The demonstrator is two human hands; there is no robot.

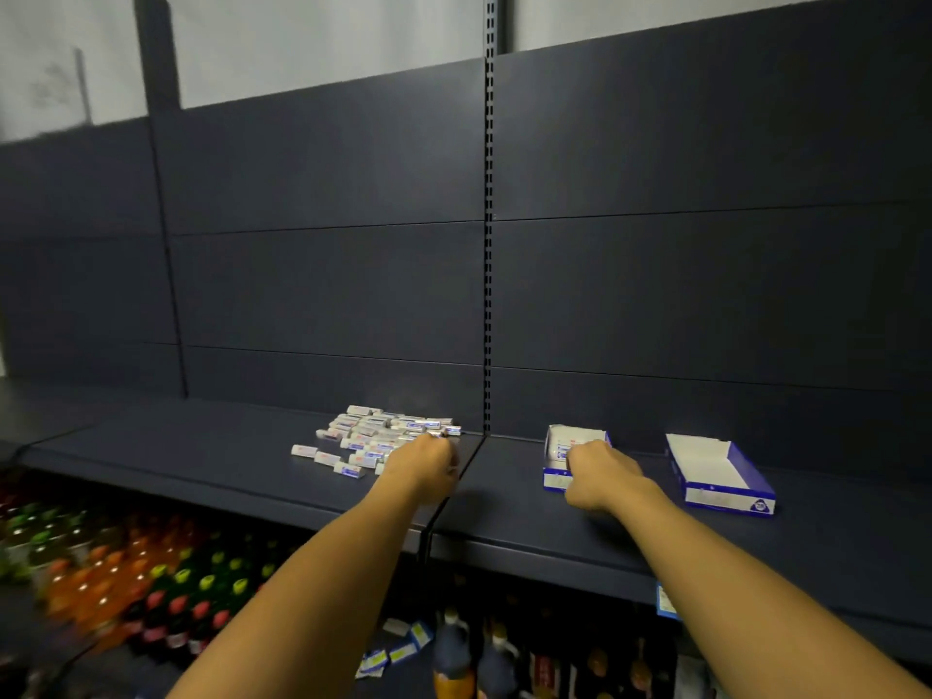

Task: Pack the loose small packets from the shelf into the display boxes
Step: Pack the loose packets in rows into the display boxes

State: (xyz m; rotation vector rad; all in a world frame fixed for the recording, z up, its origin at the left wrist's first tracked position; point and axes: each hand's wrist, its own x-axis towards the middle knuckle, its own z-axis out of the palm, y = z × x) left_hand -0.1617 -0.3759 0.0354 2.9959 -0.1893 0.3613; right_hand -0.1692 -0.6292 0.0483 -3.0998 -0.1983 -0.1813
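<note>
Two bare forearms reach up from the bottom edge toward a dark blue metal shelf (227,446). Below the shelf's front edge stand blurred bottles with coloured caps (151,587) on the left and dark bottles (454,648) in the middle.

The left hand (421,464) rests on the shelf near the seam between its two panels, at the right end of a heap of loose small white packets with blue and red print (373,436). Its fingers curl down onto the nearest packets; whether they grip one cannot be told.

The right hand (600,474) lies on the right panel, over the front of a small blue-and-white cardboard display box (575,441) that holds some packets. Its fingers are curled under and hidden, so what they hold cannot be told.

Just to the right of that box, nearer the shelf's right end, sits a second blue-and-white cardboard display box (718,474), its white inside showing.

The heap spreads from mid-shelf back toward the rear edge, where dark back panels (328,285) rise.
</note>
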